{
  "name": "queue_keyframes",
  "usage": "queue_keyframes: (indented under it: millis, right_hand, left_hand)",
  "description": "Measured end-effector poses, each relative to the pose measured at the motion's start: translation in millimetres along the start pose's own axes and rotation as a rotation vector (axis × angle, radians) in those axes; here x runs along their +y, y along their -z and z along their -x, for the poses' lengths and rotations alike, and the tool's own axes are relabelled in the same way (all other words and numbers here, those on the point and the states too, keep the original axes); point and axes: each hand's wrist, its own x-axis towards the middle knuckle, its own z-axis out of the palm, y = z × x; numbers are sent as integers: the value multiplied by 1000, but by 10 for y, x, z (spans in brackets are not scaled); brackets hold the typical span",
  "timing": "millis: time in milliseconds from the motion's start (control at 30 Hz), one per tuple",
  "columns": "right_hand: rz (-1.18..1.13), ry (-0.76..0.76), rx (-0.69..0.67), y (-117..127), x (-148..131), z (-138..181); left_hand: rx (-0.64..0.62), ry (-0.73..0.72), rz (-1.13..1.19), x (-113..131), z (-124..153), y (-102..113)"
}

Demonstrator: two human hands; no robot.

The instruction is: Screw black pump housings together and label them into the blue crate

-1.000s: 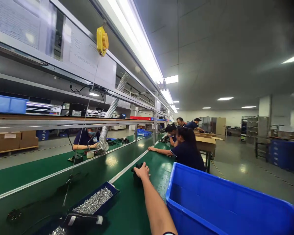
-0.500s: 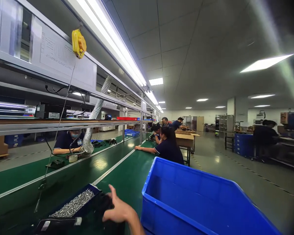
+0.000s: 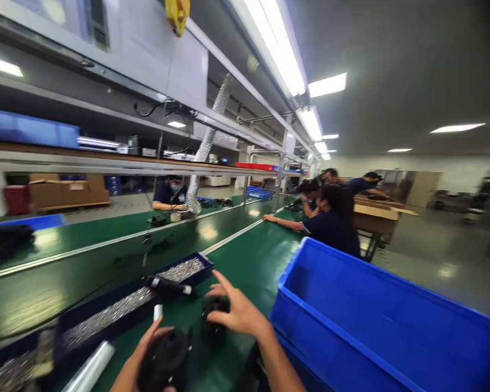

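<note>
My right hand [image 3: 236, 312] lies over a black part [image 3: 214, 320] on the green bench, with its fingers curled round the part's top. Close to me, my left hand [image 3: 145, 354] holds a second black round part [image 3: 166, 361] from the left side. The picture is smeared by motion, so the shapes of both parts are hard to make out. A black-handled tool [image 3: 168, 285] rests across the dark blue tray of silver screws [image 3: 182, 269] just beyond my hands.
A large blue bin [image 3: 363, 305] stands right of my hands. More screw trays [image 3: 102, 316] and a shiny cylinder [image 3: 89, 369] lie to the left. Several seated people [image 3: 330, 223] work further along the green line. A flexible duct [image 3: 204, 158] hangs down ahead.
My right hand pulled the black part back along the bench towards me. My left hand has come into view with a second black part. The camera tilted down and swung left.
</note>
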Motion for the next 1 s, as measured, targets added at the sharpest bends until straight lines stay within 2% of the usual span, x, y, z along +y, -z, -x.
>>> queue_keyframes:
  millis: [100, 167, 233, 300, 433, 533, 700, 1000]
  right_hand:
    - [98, 9, 343, -159, 8, 151]
    - [-6, 30, 445, -334, -22, 359]
    - [-100, 34, 386, -506, -52, 580]
    - [-147, -2, 277, -645, -75, 741]
    - [-345, -186, 72, -818, -138, 788]
    - [-476, -315, -44, -912, -220, 691]
    - [-508, -426, -87, -1076, -326, 579]
    - [-465, -479, -129, -1219, -398, 582]
  left_hand:
    - [-96, -60, -72, 35, 50, 92]
    - [-137, -137, -128, 66, 35, 127]
    - [-156, -197, -136, 86, 23, 127]
    - [-131, -182, -117, 97, 24, 97]
    - [8, 125, 54, 107, 8, 60]
    - [16, 304, 286, 102, -33, 86]
    - [-9, 337, 417, 83, -51, 89]
    - [31, 340, 393, 92, -18, 75]
